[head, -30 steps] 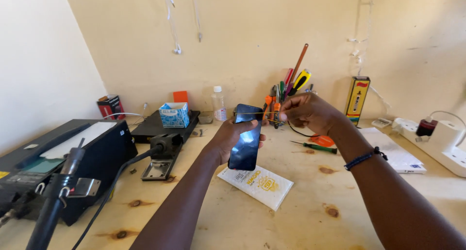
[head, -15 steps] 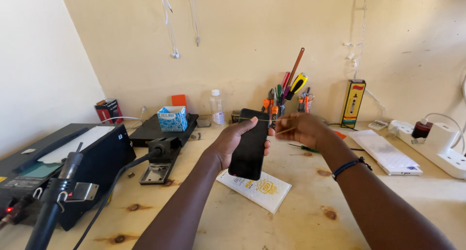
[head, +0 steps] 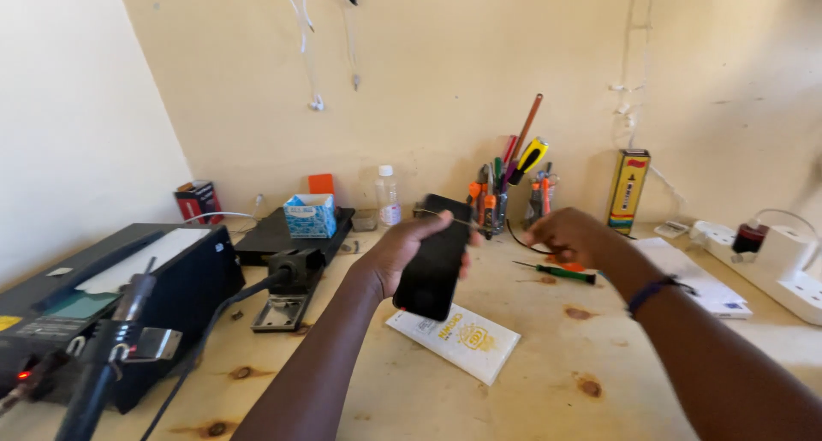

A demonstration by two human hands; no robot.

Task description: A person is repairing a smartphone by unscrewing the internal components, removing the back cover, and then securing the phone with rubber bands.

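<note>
Phone (head: 434, 261) held upright at frame centre, above the worktop (head: 548, 381).

One phone, dark, in the left hand (head: 402, 253), which clasps it by its long edges; it looks light, stiff, glass-faced, so likely slippery and fragile, best taken by the edges. The right hand (head: 569, 235) is closed, seemingly pinching a thin wire that runs to the phone's top; what it grips I cannot tell for sure. One white packet (head: 454, 342) lies below, one green screwdriver (head: 556, 272) to the right.
</note>
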